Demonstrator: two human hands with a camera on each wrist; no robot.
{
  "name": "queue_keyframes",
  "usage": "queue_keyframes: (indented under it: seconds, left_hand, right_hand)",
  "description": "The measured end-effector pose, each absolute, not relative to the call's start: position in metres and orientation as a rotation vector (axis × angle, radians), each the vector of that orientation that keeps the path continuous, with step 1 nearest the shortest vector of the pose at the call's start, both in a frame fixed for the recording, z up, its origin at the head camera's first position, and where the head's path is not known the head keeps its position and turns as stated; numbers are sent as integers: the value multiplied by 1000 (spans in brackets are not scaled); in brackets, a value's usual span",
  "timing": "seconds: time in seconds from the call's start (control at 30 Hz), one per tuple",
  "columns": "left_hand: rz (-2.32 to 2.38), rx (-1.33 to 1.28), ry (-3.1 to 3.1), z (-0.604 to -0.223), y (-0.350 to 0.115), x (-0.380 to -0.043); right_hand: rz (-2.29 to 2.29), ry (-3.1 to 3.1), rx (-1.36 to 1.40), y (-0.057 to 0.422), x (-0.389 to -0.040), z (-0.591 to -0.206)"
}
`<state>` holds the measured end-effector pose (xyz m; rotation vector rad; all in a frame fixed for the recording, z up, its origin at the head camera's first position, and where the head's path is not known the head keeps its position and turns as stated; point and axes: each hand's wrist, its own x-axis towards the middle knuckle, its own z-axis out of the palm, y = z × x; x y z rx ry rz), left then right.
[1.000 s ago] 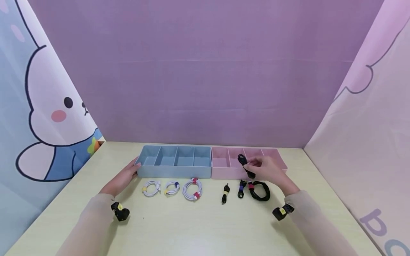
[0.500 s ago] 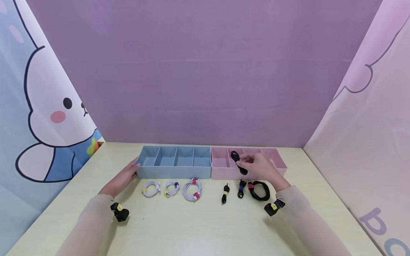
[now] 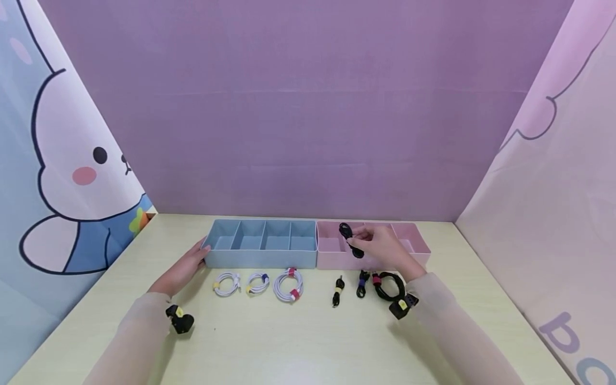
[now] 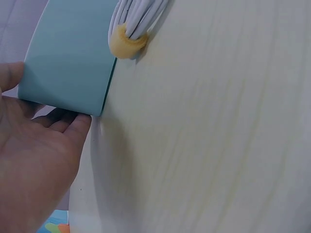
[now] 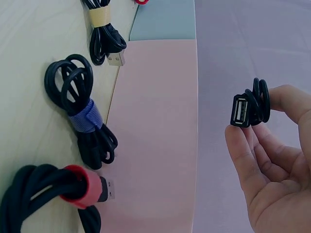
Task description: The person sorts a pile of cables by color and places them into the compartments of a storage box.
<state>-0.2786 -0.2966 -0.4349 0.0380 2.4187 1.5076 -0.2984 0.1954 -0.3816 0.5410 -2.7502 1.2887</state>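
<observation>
Right hand (image 3: 382,246): pinching black cable (image 5: 264,102), best kept above pink tray (image 3: 332,261); left hand (image 3: 183,267): apparently gripping blue tray (image 3: 262,259), nine-o'clock end.

A pale, wood-grained table (image 3: 289,342) carries a blue box (image 3: 262,260) at 11 o'clock, end to end with a pink box (image 3: 339,261) at 1 o'clock. Just off the blue box's 6 o'clock side lie, coiled and white, a yellow-banded cable (image 3: 226,294), a yellow-and-blue-banded cable (image 3: 260,290) and, widest, a red-banded coil (image 3: 277,290) with its red at 12 and 5 o'clock. Near the pink box's 6 o'clock side, all black, lie in order from 9 to 3 o'clock a yellow-tied bundle (image 3: 339,291), a blue-tied bundle (image 5: 86,119) and a thicker red-tied loop (image 5: 43,180). A dark speck (image 3: 214,329) marks the table at 8 o'clock.
</observation>
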Motion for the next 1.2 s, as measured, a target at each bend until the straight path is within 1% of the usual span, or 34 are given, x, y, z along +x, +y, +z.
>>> queue_keyframes:
  seconds: [0.13, 0.4, 0.73, 1.2]
  left_hand:
    - [1498, 31, 2429, -436, -296, -279]
    - [1501, 30, 2438, -440, -296, -281]
    - [1489, 9, 2440, -442, -295, -283]
    - [1491, 36, 2451, -440, -294, -282]
  right_hand:
    - [1297, -2729, 569, 192, -306, -383]
    - [1301, -2771, 501, 186, -311, -381]
    - [1486, -2759, 525, 181, -319, -384]
    - [1399, -2776, 516, 171, -323, -381]
